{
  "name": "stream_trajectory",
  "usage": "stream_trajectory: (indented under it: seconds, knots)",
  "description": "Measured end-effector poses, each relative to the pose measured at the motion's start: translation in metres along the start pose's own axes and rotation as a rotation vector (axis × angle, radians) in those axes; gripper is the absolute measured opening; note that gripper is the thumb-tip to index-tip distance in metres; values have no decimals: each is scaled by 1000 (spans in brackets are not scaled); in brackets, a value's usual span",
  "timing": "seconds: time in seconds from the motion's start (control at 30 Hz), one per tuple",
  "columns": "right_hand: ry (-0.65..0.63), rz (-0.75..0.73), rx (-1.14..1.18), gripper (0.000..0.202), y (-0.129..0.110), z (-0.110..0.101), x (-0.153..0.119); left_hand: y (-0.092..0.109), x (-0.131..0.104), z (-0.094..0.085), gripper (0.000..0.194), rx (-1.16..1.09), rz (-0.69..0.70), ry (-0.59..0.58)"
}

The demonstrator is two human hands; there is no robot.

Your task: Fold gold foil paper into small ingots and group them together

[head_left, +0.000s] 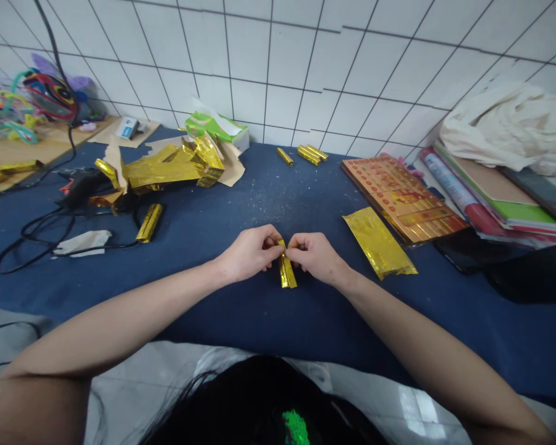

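Note:
Between both hands, near the middle of the blue table, is a narrow piece of gold foil paper (286, 273), partly folded along its length. My left hand (252, 252) pinches its upper end from the left side. From the right, the thumb and fingers of my right hand (315, 254) pinch the same end, close to the left fingertips. The lower end of the foil paper sticks out toward me, with a crease running down it. Fingers hide its top part. A flat gold foil packet (380, 242) lies to the right of my right hand.
Rolled gold tubes (312, 154) lie at the back. Crumpled gold foil (167, 170) and a black glue gun (81, 188) with a looping cable are at left. An orange-red printed pack (398, 191) and stacked books (505, 191) stand at right, before a tiled wall (245, 62).

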State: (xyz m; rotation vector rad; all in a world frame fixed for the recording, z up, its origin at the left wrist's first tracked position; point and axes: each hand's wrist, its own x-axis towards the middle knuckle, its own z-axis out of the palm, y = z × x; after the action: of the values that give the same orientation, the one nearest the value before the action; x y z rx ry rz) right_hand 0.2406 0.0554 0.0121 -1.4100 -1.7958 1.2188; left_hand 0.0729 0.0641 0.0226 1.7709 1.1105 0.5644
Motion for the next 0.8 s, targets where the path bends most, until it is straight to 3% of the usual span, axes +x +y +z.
stream_trajectory:
  seconds: [0.27, 0.8]
  knots:
    - [15, 109, 180, 11, 0, -1, 3, 0, -2, 1, 21, 114, 82, 33]
    - [73, 99, 213, 12, 2, 2, 3, -6, -3, 6, 31, 44, 102, 118]
